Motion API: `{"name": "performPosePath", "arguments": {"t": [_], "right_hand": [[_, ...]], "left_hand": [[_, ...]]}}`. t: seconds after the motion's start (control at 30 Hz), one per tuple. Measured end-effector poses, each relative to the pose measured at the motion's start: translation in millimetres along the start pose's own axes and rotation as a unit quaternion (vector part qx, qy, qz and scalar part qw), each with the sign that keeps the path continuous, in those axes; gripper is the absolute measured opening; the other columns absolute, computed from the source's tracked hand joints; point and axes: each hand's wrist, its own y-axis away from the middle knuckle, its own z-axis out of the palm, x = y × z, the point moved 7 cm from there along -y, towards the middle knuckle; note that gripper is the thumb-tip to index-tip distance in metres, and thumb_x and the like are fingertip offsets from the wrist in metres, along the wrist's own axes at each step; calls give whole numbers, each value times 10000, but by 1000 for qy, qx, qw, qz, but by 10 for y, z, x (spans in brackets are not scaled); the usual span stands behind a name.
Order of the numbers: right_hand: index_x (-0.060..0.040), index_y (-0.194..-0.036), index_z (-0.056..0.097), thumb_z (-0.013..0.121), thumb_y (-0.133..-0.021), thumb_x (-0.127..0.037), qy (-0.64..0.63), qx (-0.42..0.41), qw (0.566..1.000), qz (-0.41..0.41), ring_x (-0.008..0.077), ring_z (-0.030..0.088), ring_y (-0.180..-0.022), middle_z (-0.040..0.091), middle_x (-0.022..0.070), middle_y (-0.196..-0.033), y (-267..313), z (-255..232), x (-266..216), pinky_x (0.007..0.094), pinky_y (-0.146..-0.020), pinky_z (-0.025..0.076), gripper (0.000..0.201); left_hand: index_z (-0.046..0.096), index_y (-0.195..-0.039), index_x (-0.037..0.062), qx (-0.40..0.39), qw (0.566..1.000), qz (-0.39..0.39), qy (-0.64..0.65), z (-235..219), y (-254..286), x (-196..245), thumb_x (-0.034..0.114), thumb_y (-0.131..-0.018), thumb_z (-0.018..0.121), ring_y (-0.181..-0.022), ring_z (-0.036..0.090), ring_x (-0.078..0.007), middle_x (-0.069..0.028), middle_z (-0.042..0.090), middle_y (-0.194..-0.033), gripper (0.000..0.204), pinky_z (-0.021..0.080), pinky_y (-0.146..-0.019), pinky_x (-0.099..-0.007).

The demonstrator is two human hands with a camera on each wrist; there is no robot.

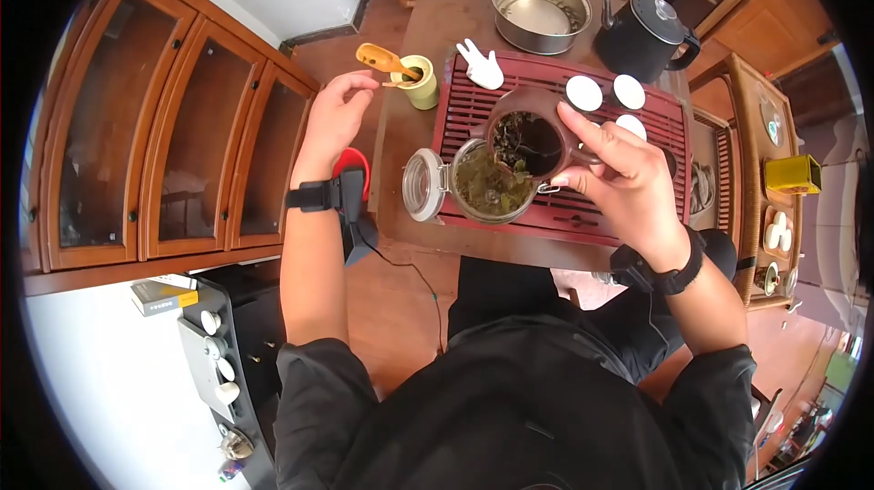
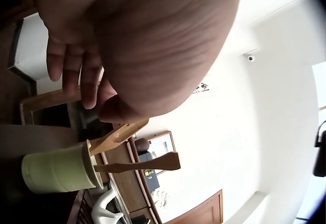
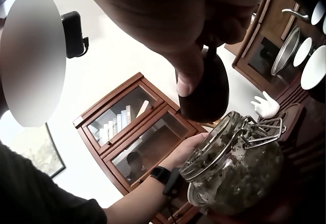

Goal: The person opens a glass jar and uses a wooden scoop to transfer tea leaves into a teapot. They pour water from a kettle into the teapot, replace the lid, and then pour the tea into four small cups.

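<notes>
My right hand (image 1: 628, 171) grips a brown clay teapot (image 1: 505, 108), tilted with its opening showing dark leaves, above a glass jar (image 1: 492, 203) of leaves. In the right wrist view, the dark pot (image 3: 209, 99) is beside the open mouth of the clasp jar (image 3: 244, 178), below my right hand (image 3: 178, 20). My left hand (image 1: 337, 117) is by a pale green holder (image 1: 423, 94) with a wooden scoop (image 1: 382, 59) in it. The left wrist view shows my left hand (image 2: 147, 45) with loosely bent fingers above the holder (image 2: 58, 170) and a wooden spatula (image 2: 163, 163); no grip shows.
On the red slatted tray (image 1: 569, 224) are a white hand-shaped ornament (image 1: 482, 70) and white cups (image 1: 584, 93). Behind it stand a metal basin (image 1: 542, 12) and a black kettle (image 1: 637, 40). The jar's glass lid (image 1: 422, 185) hangs open at its left.
</notes>
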Motion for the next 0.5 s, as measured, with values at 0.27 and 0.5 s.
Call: {"name": "performPosePath", "arguments": {"t": [0.27,0.5], "right_hand": [[-204,-1407,635,872,-714,-76,9,2,1000,-20,164,478,-615,520,59,-748,12,8,6,336,-605,453,743],[-198,-1406,637,877,-701,-72,16,11,999,-30,162,484,-603,496,66,-736,57,-32,-13,335,-588,453,755]], "left_hand": [[659,-1139,16,26,999,-3,-19,85,307,233,88,-944,683,-901,595,-99,-25,668,-1024,209,498,-816,-260],[681,-1287,48,-26,992,91,-78,197,213,272,19,-927,592,-1311,544,-230,-144,532,-1453,372,462,-1074,-344]]}}
